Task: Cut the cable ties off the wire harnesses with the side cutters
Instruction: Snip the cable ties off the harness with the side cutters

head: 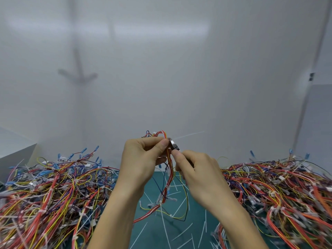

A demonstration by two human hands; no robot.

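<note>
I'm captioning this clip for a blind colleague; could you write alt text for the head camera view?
Over a green mat, the left hand pinches a wire harness while the right hand holds side cutters against it. Heaps of coloured wires lie on both sides; cut cable ties litter the mat.

Bright metal cutters point(172, 143) are glinting over a matt green mat point(197, 218), where glossy plastic-sheathed wires point(53, 194) and pale, smooth plastic ties point(181, 232) are lying.

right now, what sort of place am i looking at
Probably a wire-harness rework bench: heaps of coloured harnesses on both sides, a green mat strewn with cut cable ties, and side cutters in the right hand at a harness in the left hand.
</note>
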